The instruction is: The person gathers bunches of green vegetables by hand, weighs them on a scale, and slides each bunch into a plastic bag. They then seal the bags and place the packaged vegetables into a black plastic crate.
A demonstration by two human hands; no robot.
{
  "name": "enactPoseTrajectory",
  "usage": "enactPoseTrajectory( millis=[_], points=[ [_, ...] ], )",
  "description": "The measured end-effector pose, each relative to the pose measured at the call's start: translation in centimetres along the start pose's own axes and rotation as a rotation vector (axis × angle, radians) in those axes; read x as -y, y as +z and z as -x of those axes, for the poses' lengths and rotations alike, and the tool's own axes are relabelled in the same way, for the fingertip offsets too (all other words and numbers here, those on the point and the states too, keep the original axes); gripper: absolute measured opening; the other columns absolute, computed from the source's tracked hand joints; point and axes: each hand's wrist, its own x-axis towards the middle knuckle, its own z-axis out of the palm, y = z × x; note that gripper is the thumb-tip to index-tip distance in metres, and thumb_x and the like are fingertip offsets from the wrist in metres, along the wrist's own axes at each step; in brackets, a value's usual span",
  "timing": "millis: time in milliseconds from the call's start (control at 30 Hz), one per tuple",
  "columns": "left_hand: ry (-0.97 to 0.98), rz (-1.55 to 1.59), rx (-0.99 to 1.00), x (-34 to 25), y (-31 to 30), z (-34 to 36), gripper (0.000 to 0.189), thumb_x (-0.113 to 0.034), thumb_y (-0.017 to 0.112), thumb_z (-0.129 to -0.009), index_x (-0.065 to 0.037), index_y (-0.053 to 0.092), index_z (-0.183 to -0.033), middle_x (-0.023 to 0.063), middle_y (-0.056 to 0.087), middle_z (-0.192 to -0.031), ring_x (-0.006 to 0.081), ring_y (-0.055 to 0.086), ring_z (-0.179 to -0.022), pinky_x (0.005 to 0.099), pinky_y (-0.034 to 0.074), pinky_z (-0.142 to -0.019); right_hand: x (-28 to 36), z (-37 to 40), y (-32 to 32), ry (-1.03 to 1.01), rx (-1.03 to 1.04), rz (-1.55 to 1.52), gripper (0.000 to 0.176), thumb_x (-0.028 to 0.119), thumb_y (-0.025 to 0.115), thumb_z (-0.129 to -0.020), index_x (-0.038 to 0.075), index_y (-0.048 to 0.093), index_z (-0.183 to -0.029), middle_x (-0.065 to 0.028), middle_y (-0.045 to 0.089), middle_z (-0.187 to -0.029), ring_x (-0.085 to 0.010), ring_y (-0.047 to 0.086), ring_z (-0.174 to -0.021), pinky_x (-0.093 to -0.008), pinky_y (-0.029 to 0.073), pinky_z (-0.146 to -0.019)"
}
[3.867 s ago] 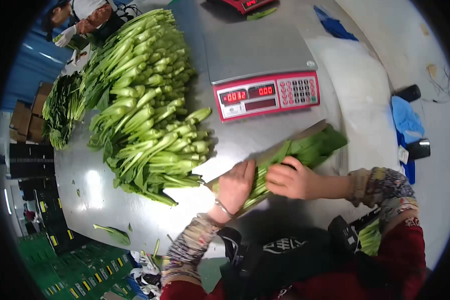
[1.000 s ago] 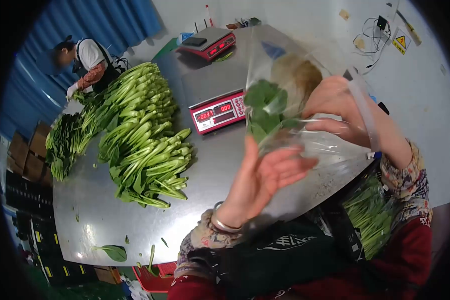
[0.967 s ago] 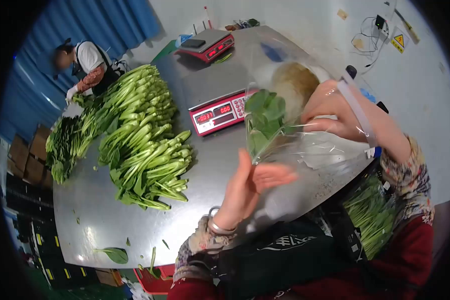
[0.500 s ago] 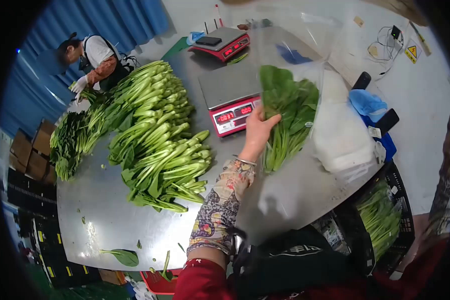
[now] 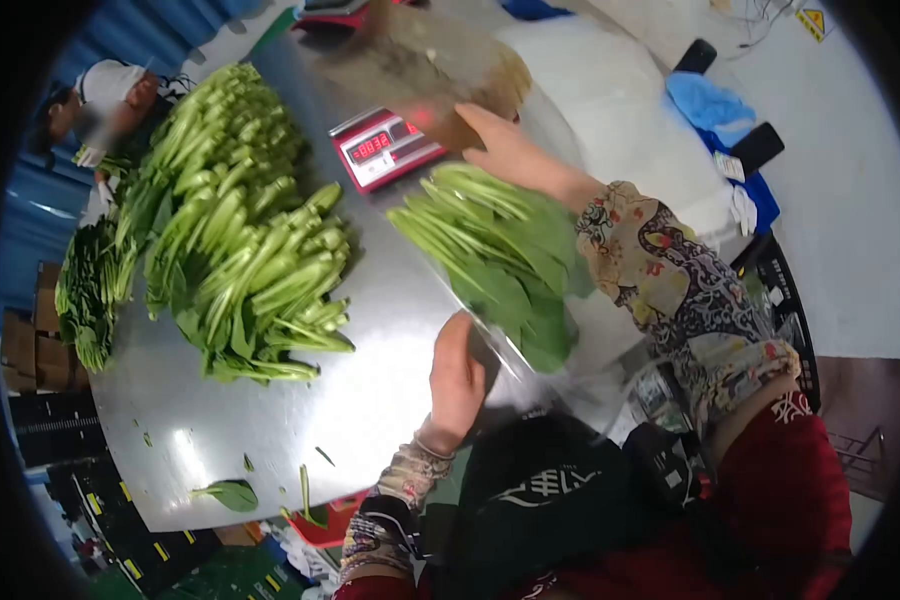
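Observation:
A clear plastic bag with a bunch of leafy greens (image 5: 500, 250) inside is in front of me, stems toward the upper left and leaves toward the lower right. My left hand (image 5: 455, 380) is closed at the bag's near edge, below the greens. Above the stems, my right hand (image 5: 520, 155) has its thumb and forefinger apart against blurred clear film. The red scale (image 5: 385, 150) with lit digits lies just beyond the bag, partly covered by blur.
A large pile of greens (image 5: 240, 240) covers the left of the metal table (image 5: 370, 420). A co-worker (image 5: 110, 100) handles greens at the far left. White plastic bags (image 5: 630, 120), a blue cloth (image 5: 710, 105) and dark devices lie right. A red basket (image 5: 335, 520) is below the table edge.
The bagged greens have come nearer and turned, stems now up-left. My left hand has moved down toward me, and my right hand has come in above the stems. The view has shifted.

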Motion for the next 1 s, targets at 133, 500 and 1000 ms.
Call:
enactPoseTrajectory(
  millis=[133, 500, 1000],
  points=[
    [-0.928, 0.845, 0.31, -1.5, 3.5, 5.9, 0.03, -0.029, 0.056, -0.093, 0.0, 0.056, -0.102, 0.008, 0.066, -0.085, 0.0147, 0.064, -0.077, 0.0251, 0.051, -0.064, 2.6, 6.2, -4.0, 0.086, 0.182, -0.203, 0.035, 0.015, 0.058, -0.085, -0.001, 0.055, -0.116, -0.0167, 0.06, -0.112, -0.0272, 0.057, -0.102, -0.0338, 0.044, -0.089],
    [-1.026, 0.986, 0.48, -5.8, 8.2, 12.9, 0.023, -0.023, 0.046, -0.097, 0.0, 0.051, -0.094, 0.0129, 0.064, -0.09, 0.0208, 0.065, -0.079, 0.032, 0.055, -0.074, 6.1, 29.3, -12.8, -0.021, 0.722, -0.503, 0.014, 0.018, 0.063, -0.08, 0.007, 0.066, -0.087, -0.0064, 0.064, -0.083, -0.0213, 0.061, -0.08, -0.0315, 0.047, -0.071],
    [-0.977, 1.002, 0.376, -6.2, 4.5, 13.8, 0.016, -0.014, 0.043, -0.096, -0.002, 0.047, -0.087, 0.0216, 0.066, -0.081, 0.0288, 0.068, -0.069, 0.0323, 0.057, -0.062, 7.0, 38.3, -13.7, 0.036, 0.568, -0.315, 0.014, 0.022, 0.065, -0.077, 0.01, 0.057, -0.078, -0.0037, 0.055, -0.079, -0.0253, 0.056, -0.08, -0.0371, 0.045, -0.069]
  ],
)
